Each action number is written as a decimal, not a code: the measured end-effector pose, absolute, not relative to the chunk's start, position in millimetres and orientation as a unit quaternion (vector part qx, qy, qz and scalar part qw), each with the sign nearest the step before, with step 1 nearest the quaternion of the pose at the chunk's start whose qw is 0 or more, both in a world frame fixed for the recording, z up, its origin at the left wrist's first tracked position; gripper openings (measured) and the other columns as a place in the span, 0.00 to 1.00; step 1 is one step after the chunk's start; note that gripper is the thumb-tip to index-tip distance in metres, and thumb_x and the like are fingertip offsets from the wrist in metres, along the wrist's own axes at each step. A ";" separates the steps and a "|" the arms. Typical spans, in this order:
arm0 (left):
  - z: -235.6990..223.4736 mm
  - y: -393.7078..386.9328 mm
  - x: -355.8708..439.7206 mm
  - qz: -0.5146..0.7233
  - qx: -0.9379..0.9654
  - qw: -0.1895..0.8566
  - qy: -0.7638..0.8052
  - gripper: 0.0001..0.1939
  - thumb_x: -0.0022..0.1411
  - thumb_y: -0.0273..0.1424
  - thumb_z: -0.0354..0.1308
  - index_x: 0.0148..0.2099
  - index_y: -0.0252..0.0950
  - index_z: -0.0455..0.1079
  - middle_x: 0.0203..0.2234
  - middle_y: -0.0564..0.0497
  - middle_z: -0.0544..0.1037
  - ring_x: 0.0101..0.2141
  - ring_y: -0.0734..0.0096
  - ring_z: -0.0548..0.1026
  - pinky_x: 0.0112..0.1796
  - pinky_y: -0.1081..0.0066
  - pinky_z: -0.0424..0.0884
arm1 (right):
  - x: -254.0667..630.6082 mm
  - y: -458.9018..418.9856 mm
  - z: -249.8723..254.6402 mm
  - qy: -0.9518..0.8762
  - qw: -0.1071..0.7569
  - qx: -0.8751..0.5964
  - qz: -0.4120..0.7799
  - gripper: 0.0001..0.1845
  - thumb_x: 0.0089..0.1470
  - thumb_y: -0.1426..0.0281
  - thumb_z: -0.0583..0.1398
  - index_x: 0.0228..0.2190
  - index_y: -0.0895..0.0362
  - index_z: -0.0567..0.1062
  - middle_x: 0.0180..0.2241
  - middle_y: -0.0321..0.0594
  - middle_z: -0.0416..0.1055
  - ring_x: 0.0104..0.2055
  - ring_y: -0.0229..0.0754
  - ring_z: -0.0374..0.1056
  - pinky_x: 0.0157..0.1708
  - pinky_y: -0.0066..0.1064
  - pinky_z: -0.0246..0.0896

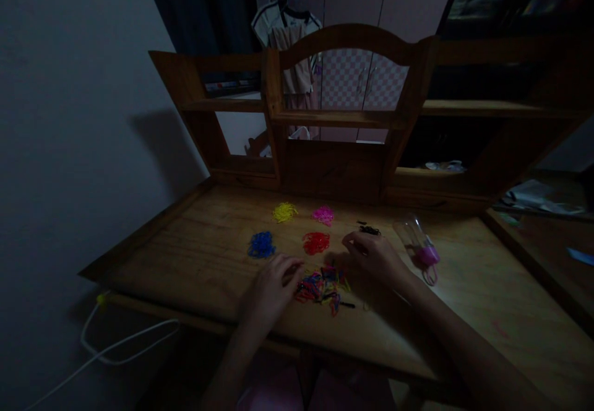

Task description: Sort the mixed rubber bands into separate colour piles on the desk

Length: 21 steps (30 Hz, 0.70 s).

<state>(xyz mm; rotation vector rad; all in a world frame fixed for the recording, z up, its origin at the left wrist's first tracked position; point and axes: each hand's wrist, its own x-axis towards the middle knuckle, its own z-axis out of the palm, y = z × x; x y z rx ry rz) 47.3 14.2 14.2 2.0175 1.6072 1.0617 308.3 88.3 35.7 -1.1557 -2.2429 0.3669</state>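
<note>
A mixed heap of small, thin coloured pieces (327,284), too small for me to tell their kind, lies near the front of the wooden desk. At its left edge is my left hand (273,281), fingers curved and thumb apart from them, with nothing visible in the gap. My right hand (375,255) hovers beyond the heap's right side, its fingertips pinched together; anything in them is too small to make out. Behind the hands lie single-colour piles: blue (262,245), red (316,242), yellow (284,211) and pink (323,215). A black pile (370,229) is partly hidden behind my right hand.
A clear plastic bottle (411,231) with a pink cap (427,254) and loop lies on the right of the desk (199,244). A wooden shelf unit (334,169) rises along the back edge. A white cable (130,340) hangs off the front left.
</note>
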 end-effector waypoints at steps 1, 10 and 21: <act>14.5 18.1 49.5 0.358 0.726 0.177 0.560 0.08 0.62 0.31 0.55 0.42 0.42 0.75 0.37 0.49 0.76 0.42 0.63 0.73 0.44 0.65 0.69 | 309.6 88.4 35.5 -0.841 0.289 -0.439 0.129 0.10 0.59 0.69 0.54 0.37 0.54 0.75 0.34 0.41 0.77 0.32 0.42 0.71 0.33 0.30 0.60; 10.5 43.4 52.0 0.297 0.765 0.210 0.531 0.03 0.57 0.30 0.60 0.34 0.37 0.74 0.32 0.49 0.75 0.37 0.64 0.73 0.39 0.67 0.68 | 313.2 86.6 44.5 -0.818 0.298 -0.486 0.074 0.11 0.60 0.67 0.53 0.38 0.54 0.75 0.32 0.43 0.77 0.32 0.43 0.72 0.32 0.30 0.57; 32.5 96.5 20.8 0.302 0.760 0.087 0.569 0.04 0.54 0.28 0.59 0.33 0.36 0.73 0.32 0.49 0.76 0.36 0.64 0.73 0.39 0.67 0.68 | 313.1 87.1 46.3 -0.812 0.303 -0.497 0.043 0.12 0.59 0.67 0.53 0.37 0.55 0.76 0.28 0.42 0.77 0.28 0.40 0.71 0.27 0.26 0.55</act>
